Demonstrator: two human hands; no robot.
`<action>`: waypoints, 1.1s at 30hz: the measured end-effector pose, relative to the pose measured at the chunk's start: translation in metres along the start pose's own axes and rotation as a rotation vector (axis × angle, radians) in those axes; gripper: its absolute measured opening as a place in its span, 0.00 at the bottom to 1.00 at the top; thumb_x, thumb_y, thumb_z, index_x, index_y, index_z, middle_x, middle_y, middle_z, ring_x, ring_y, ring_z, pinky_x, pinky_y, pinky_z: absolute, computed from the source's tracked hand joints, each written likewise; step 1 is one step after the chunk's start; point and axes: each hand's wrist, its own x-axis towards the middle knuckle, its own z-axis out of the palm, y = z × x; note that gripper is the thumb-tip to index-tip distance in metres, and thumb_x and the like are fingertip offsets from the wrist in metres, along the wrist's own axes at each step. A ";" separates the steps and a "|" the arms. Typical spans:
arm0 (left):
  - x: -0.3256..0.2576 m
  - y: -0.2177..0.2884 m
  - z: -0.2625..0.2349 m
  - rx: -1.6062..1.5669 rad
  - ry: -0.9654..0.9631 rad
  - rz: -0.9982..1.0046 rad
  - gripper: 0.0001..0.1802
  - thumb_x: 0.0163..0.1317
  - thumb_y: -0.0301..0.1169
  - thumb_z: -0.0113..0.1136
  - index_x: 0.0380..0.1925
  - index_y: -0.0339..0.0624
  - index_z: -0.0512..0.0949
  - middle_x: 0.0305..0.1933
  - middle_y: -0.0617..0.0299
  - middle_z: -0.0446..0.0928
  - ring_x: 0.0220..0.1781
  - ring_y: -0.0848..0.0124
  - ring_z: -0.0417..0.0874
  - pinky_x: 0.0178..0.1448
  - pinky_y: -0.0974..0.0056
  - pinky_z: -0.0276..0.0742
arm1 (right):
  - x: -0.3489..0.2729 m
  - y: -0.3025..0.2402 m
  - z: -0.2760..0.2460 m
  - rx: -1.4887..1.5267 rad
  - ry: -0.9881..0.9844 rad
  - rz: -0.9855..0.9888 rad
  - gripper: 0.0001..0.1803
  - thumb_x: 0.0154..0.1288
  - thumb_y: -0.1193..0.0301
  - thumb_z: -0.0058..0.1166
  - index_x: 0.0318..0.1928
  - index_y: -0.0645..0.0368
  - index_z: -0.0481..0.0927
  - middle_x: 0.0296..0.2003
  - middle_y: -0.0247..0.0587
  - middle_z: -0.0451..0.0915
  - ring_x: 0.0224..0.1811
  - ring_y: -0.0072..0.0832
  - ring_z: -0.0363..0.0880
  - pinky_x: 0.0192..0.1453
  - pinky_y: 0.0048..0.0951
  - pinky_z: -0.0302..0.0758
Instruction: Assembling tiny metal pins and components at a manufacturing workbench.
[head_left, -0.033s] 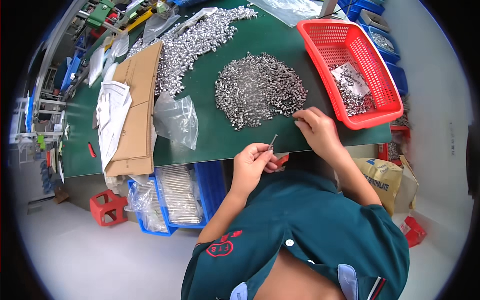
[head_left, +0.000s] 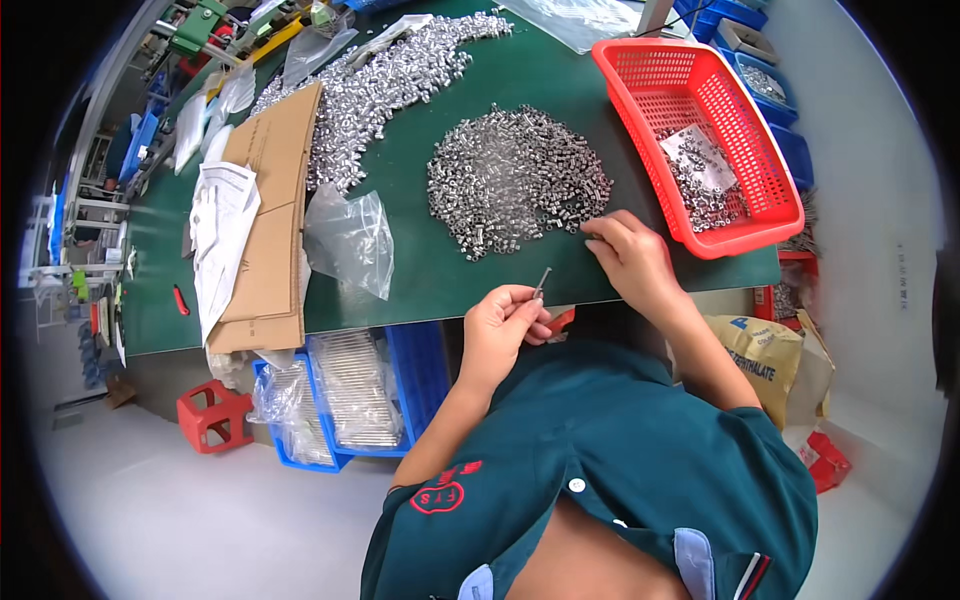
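My left hand [head_left: 497,328] is closed at the table's front edge and pinches a thin metal pin [head_left: 543,281], which sticks up from between thumb and fingers. My right hand [head_left: 634,262] rests at the lower right rim of a round pile of small silver metal sleeves [head_left: 510,180]. Its thumb and forefinger are pinched together; anything between them is too small to make out. A red perforated plastic basket [head_left: 708,244] stands just right of that hand, with loose metal pieces and a white slip [head_left: 698,158] inside.
On the green table [head_left: 400,160] a larger heap of shiny metal pieces [head_left: 385,90] lies at the back left. Nearer are a clear plastic bag [head_left: 350,240], flat cardboard [head_left: 268,220] and papers [head_left: 222,220]. Below are blue bins [head_left: 420,375] holding metal rods and a red stool [head_left: 214,415].
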 end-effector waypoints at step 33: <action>-0.005 0.002 0.006 0.133 -0.007 0.118 0.08 0.66 0.24 0.51 0.41 0.31 0.76 0.30 0.59 0.80 0.29 0.74 0.82 0.34 0.71 0.79 | -0.006 -0.020 -0.003 1.038 -0.424 0.632 0.05 0.61 0.70 0.58 0.34 0.58 0.79 0.26 0.30 0.79 0.24 0.13 0.73 0.28 0.15 0.67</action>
